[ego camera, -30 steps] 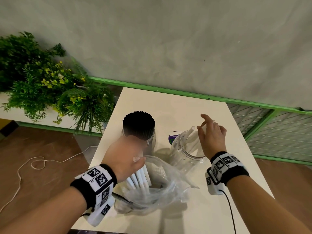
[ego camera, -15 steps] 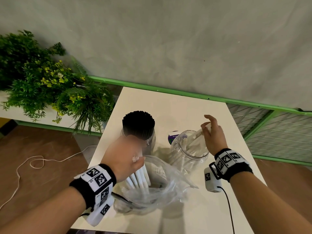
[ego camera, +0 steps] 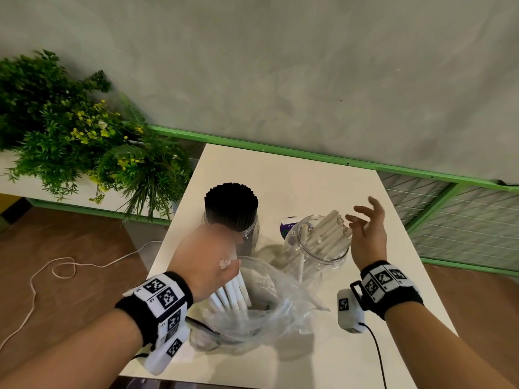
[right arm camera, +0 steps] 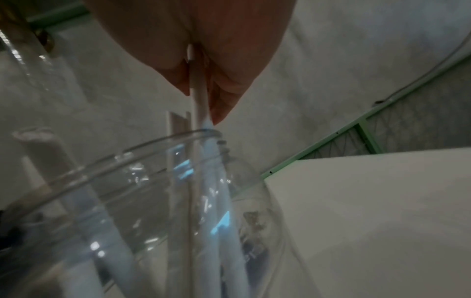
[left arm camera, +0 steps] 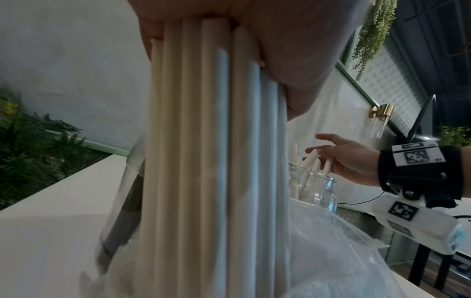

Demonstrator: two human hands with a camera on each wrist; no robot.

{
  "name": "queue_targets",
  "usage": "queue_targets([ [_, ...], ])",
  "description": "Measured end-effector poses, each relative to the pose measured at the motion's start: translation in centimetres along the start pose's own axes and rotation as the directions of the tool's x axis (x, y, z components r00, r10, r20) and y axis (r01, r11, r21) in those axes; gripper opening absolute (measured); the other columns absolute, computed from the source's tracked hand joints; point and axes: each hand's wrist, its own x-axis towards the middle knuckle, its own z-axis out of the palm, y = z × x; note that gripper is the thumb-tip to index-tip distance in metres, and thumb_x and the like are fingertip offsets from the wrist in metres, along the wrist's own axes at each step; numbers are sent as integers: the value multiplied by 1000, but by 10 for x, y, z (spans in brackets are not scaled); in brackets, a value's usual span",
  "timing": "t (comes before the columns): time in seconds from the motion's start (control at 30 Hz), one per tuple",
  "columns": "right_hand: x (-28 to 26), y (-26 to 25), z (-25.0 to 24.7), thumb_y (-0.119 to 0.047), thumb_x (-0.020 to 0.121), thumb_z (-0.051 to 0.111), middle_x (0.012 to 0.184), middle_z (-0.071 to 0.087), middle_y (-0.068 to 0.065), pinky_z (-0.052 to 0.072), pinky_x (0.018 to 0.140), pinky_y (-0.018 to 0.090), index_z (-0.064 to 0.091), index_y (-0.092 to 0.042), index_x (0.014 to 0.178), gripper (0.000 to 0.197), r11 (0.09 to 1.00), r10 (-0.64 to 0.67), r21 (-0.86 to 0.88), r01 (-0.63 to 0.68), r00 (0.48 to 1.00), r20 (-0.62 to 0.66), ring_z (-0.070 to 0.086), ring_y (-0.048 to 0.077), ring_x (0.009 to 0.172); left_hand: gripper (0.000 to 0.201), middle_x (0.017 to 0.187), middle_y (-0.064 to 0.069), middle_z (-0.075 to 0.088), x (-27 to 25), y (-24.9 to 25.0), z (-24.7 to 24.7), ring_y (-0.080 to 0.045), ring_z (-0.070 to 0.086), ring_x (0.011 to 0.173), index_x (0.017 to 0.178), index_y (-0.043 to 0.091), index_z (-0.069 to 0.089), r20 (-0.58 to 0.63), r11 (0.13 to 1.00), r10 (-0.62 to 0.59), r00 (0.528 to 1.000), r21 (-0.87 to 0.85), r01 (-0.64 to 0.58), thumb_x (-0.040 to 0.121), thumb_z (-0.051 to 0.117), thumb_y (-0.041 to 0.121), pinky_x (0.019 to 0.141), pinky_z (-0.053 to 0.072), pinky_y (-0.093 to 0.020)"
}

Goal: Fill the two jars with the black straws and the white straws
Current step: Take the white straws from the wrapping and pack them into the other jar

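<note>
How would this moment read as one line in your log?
left hand: grips white straws in bag | right hand: open at clear jar | black jar: full

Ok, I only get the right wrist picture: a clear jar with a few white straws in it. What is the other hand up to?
Observer: The left hand grips a bundle of white straws that stands in a clear plastic bag.
Operator: And is there a second jar?
Observer: Yes. A jar to the left of yours is packed with upright black straws.
Operator: Is the right hand clenched?
Observer: No. In the head view the right hand has its fingers spread.
</note>
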Motion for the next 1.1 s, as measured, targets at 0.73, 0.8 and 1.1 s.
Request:
queue_targets([
  [0.73, 6, -47, 20, -1, 86, 63, 97, 60, 8, 51, 81, 41, 69, -8, 102, 19, 881, -196, -348, 322, 916, 350, 55, 18, 71, 39, 107, 15, 51, -2, 2, -1, -14, 48, 90, 110, 38, 49, -4, 1000, -5, 1000, -4, 5, 75, 44, 54, 75, 46, -34],
  [0.8, 19, -54, 22, 2, 84, 62, 117, 53, 13, 47, 93, 41, 56, -10, 125, 43, 868, -188, -411, 278, 951, 246, 55, 26, 92, 39, 107, 15, 51, -2, 2, -1, -14, 47, 89, 110, 38, 50, -5, 1000, -5, 1000, -9, 5, 76, 44, 54, 76, 46, -33],
  [1.1, -9, -56, 31, -19, 89, 62, 90, 64, 4, 45, 76, 29, 68, -14, 99, 13, 831, -24, -437, 345, 806, 591, 61, 23, 86, 39, 107, 15, 51, -1, 0, -1, -13, 46, 91, 111, 38, 50, -1, 1000, -7, 1000, -2, 7, 76, 44, 54, 76, 45, -33],
])
